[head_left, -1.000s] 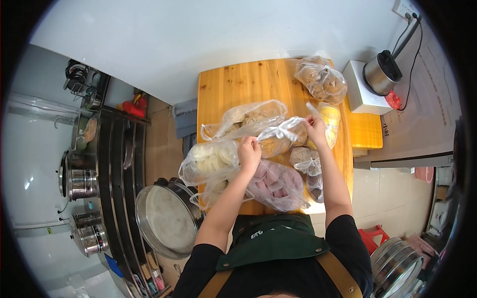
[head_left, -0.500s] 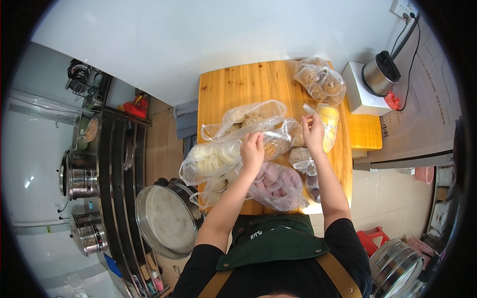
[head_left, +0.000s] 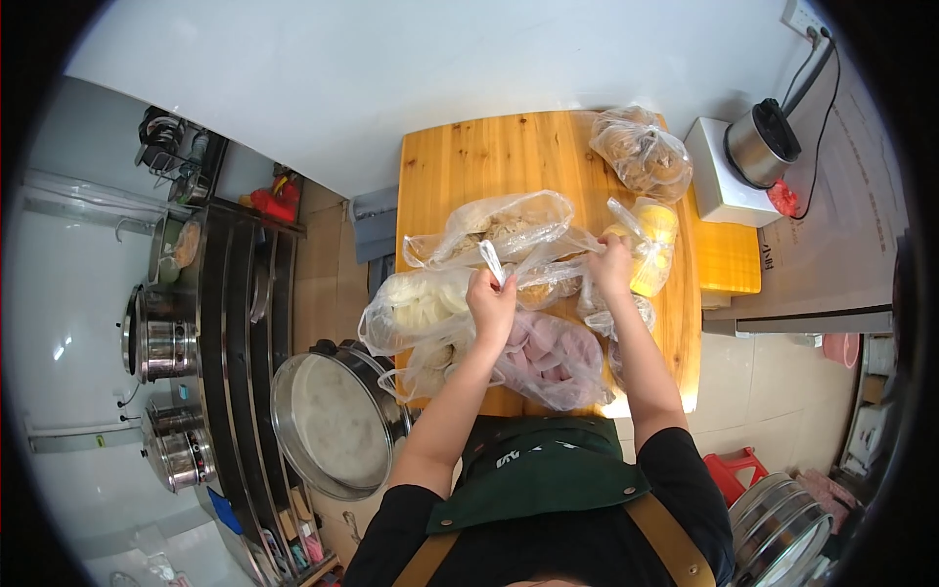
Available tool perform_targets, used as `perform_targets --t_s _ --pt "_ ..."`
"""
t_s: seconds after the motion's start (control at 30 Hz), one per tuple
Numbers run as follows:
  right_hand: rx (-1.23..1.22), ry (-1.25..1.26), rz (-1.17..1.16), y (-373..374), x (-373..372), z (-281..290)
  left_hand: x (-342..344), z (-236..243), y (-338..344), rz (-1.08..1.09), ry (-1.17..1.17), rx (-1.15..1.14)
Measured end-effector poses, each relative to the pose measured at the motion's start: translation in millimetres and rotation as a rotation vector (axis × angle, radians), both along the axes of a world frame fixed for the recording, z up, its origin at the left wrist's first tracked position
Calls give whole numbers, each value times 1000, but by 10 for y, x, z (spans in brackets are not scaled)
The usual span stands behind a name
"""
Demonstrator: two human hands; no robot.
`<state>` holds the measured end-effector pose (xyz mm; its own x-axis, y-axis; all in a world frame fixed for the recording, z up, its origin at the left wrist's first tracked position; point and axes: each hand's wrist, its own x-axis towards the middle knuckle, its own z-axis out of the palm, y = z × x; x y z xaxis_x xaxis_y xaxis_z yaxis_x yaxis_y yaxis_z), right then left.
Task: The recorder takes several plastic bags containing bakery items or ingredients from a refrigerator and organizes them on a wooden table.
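My left hand (head_left: 491, 305) is closed on a white twisted handle (head_left: 492, 262) of a clear plastic bag (head_left: 541, 287) with orange-brown food in it. My right hand (head_left: 611, 266) pinches stretched clear plastic at the other side of the same bag. Around them lie a bag of pale sliced-looking pieces (head_left: 425, 301), a bag of pink-purple pieces (head_left: 550, 354) and a bag of light brown food (head_left: 509, 230). Beside my right hand is a bag of yellow pieces (head_left: 653, 249). My fingers hide part of the middle bag.
A bag of round brown buns (head_left: 641, 157) sits at the table's far right. The wooden table (head_left: 460, 157) meets a white wall. Right of it, a kettle (head_left: 761, 144) stands on a white box (head_left: 712, 186). A large round pan (head_left: 337, 421) is at the left, near dark shelving (head_left: 235, 323).
My right hand has come slightly left and down, and the plastic between my hands is now stretched. The white handle now stands up out of my left hand.
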<state>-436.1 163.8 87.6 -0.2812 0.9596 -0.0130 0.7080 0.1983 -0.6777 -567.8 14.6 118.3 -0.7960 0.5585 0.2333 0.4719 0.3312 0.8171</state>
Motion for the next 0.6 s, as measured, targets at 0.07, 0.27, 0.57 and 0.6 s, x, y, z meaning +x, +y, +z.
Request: perform_targets --t_s 0.07,0.27,0.57,0.6 --pt "22 27 -33 79 136 -113 -24 -75 -55 -62 -30 -49" --pt "-913 1159 -271 298 278 -232 3 -241 -154 -58 -231 -229" --pt "-1100 1148 -413 225 299 -217 -262 -116 -6 236 -1191 522" --pt "-1013 1106 -384 215 305 -204 -279 -118 -19 237 -1182 513"
